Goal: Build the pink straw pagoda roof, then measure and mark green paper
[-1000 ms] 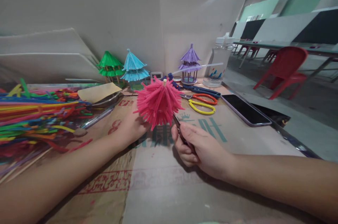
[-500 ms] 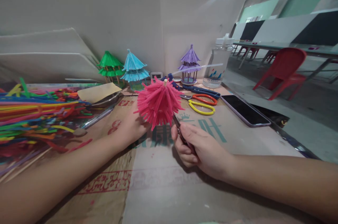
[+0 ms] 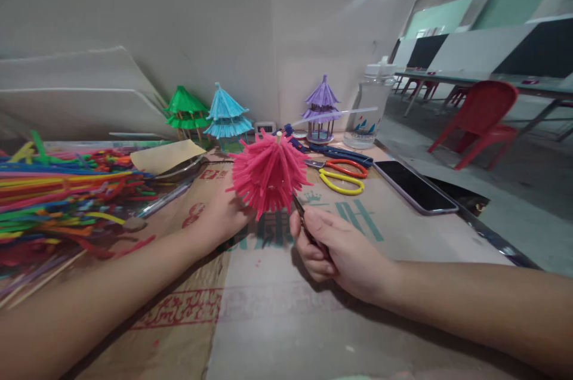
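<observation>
One tabletop: printed covering, red scroll band, green lettering; both forearms over it.
Coloured strips: loose heap, far left, many hues.
Clear bottle: upright at back right, beside the purple model.
Left hand: fingertips hidden behind pink fringe; cannot tell whether spread or pinching.
Right hand: fingers curled, thumb pressed down, clasping a dark slim tool.
Pink fringed roof: centre, in front of the left hand; two tiers, pale tip on top.
Blue model: back row, just beside the green model.
Phone: lying flat at right, screen dark.
Scissors: orange and yellow handles, behind the right hand.
Tool tip: at roof's lower right edge; contact unclear.
</observation>
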Demonstrator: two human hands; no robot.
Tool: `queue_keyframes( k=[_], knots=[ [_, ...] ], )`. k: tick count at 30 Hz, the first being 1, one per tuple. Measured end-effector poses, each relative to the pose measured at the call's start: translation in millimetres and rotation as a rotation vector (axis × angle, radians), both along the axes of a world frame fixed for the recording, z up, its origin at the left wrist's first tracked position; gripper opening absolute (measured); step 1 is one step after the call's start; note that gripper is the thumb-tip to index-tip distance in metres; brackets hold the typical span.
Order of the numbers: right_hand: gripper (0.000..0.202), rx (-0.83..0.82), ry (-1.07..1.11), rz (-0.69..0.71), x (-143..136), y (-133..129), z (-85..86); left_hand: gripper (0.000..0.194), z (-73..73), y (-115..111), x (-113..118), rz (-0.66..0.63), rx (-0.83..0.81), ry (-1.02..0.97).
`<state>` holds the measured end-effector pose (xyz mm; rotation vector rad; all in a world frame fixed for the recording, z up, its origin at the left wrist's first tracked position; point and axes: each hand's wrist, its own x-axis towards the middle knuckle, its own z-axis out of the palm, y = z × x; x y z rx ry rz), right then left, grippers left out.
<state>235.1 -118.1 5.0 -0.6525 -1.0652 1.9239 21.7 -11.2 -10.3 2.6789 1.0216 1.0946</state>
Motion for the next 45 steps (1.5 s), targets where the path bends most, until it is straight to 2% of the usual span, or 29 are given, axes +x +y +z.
queue_keyframes(
  k=[3,12,27,34,45],
  knots=[
    [0.03,0.009,-0.001,-0.002,-0.1,-0.1,-0.1,0.008,-0.8,0.6,-0.9,0.002,0.066,-0.01],
    [0.03,0.013,0.013,0.003,1.0,1.8,-1.3,0.009,-0.2,0.9,0.4,-0.021,0.087,-0.003],
    [0.028,0.002,0.019,0.003,-0.7,0.6,0.4,0.011,0.3,1.4,1.0,-0.04,0.095,-0.02],
    [0.028,0.005,0.014,-0.003,-0.5,1.4,0.7,0.021,-3.6,3.0,-1.1,-0.05,0.047,-0.023],
    [0.029,0.006,0.01,0.011,0.0,2.1,-0.4,0.012,0.0,0.9,-0.2,-0.013,0.066,0.018]
  ],
)
